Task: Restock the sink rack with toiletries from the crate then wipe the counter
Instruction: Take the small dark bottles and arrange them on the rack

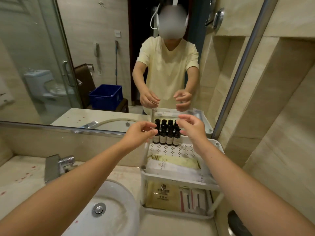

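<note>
A white three-tier rack (180, 178) stands on the counter right of the sink. Several small dark bottles (166, 137) with pale labels stand in a tight block at the back of its perforated top shelf. My left hand (139, 133) hovers at the block's left side, fingers curled and touching the leftmost bottle. My right hand (192, 127) is at the block's right side, fingers spread, holding nothing. Packets (175, 166) lie on the middle shelf; a gold sachet and slim wrapped items (172, 196) fill the bottom shelf. The blue crate (106, 96) shows only in the mirror, behind me.
A white basin (109, 210) with a metal drain sits lower left, a chrome faucet (59, 165) behind it. Red spots (25, 176) mark the beige counter at left. The mirror runs along the back; a tiled wall closes the right. A dark object (238, 223) lies at bottom right.
</note>
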Demonstrator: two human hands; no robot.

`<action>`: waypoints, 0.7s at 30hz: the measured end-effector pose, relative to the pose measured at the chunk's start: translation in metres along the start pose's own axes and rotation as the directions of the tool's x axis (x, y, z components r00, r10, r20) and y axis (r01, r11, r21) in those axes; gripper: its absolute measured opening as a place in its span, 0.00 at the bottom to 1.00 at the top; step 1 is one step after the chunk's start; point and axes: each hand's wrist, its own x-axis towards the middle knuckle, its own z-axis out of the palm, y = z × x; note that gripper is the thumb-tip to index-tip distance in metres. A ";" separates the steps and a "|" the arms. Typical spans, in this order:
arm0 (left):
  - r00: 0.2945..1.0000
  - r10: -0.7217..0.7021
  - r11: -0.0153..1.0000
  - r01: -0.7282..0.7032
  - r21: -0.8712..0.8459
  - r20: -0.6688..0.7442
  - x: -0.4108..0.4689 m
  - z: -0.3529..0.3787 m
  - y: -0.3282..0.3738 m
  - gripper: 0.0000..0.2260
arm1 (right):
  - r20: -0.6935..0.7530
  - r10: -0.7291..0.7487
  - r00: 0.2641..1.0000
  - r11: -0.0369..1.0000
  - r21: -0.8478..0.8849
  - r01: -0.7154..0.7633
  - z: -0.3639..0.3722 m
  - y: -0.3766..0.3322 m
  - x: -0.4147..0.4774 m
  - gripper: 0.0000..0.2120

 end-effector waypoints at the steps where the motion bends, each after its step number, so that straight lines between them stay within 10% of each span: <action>1: 1.000 -0.014 0.999 0.014 -0.029 -0.012 -0.009 -0.006 0.002 0.14 | 0.020 0.003 1.000 1.000 0.008 -0.003 0.006 -0.006 -0.005 0.06; 8: 0.985 -0.057 0.988 0.078 0.130 -0.162 -0.076 -0.058 0.003 0.17 | 0.268 -0.041 0.963 0.961 -0.254 0.111 0.062 -0.034 -0.050 0.13; 21: 0.937 -0.168 0.819 0.306 0.485 -0.307 -0.253 -0.179 -0.041 0.21 | 0.654 -0.120 0.747 0.520 -0.599 0.608 0.197 -0.051 -0.201 0.26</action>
